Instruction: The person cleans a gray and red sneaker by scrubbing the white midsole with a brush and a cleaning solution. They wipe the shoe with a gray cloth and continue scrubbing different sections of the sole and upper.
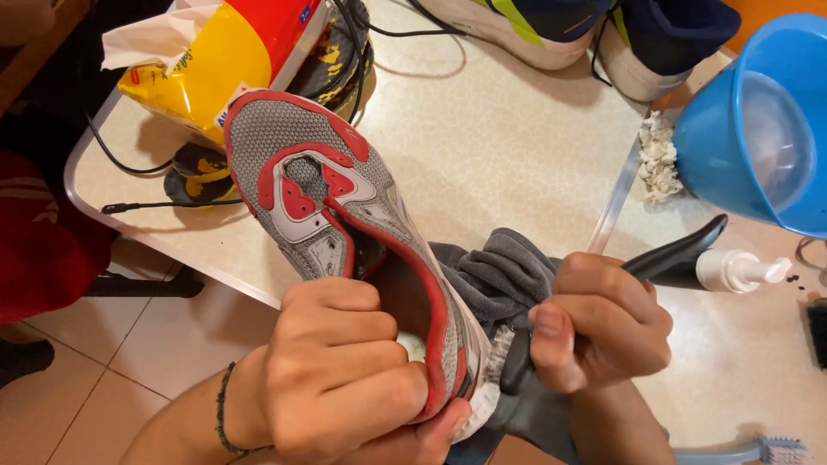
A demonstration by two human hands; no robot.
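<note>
Over the near edge of the pale speckled table [517, 146], the left hand [345, 379] grips the heel of a grey mesh running shoe with red trim [345, 198], fingers curled inside its opening. The right hand [603, 323] is closed around a black-handled brush [672, 254], bristles against the heel, above a dark grey cloth [500, 275]. A blue plastic bowl [758, 129] stands at the far right edge.

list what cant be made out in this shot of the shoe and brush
- Brush bristles: head view, hidden behind the right hand and the shoe heel.
- Shoe sole: faces away from the camera.
- Left hand thumb and palm: covered by the shoe and its own fingers.
- Blue bowl: cut off by the right edge.
- Second brush: cut by the bottom edge.
</note>
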